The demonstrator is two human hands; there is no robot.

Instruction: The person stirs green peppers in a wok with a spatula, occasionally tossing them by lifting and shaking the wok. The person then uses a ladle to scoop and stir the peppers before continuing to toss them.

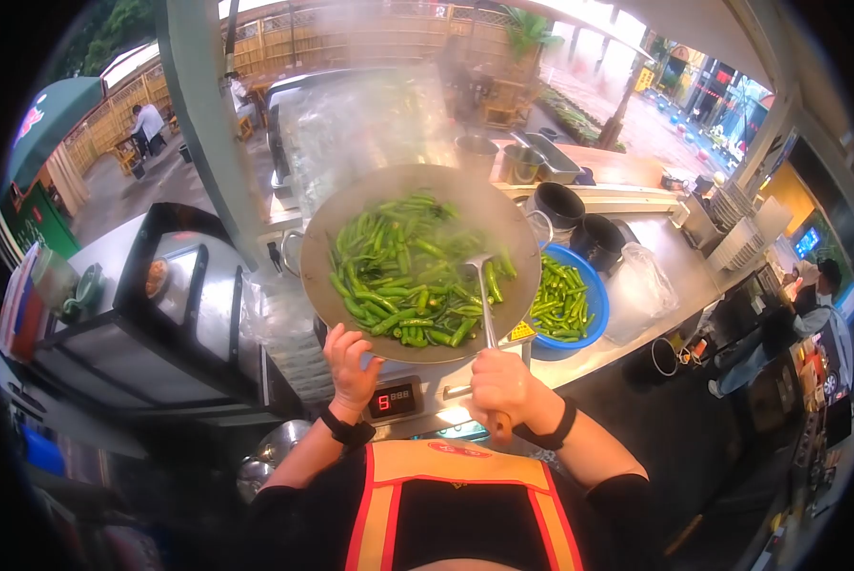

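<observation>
A large round wok (pixel 317 243) full of green peppers (pixel 398 309) steams in front of me. My right hand (pixel 505 388) is wrapped round the wooden handle of a metal spatula (pixel 487 314), whose blade lies among the peppers on the wok's right side. At the wok's near left edge is my left hand (pixel 353 369), its fingers raised and apart, holding nothing; whether its fingertips touch the rim I cannot tell. Right of the wok sits a blue basin (pixel 598 303) with more green peppers (pixel 558 300).
A red digital display (pixel 392 401) is below the wok. Dark pots (pixel 598 241) and a plastic bag (pixel 641 285) stand on the right counter. A black-framed unit (pixel 175 314) is at the left. Far right, a person (pixel 808 309) stands by shelves.
</observation>
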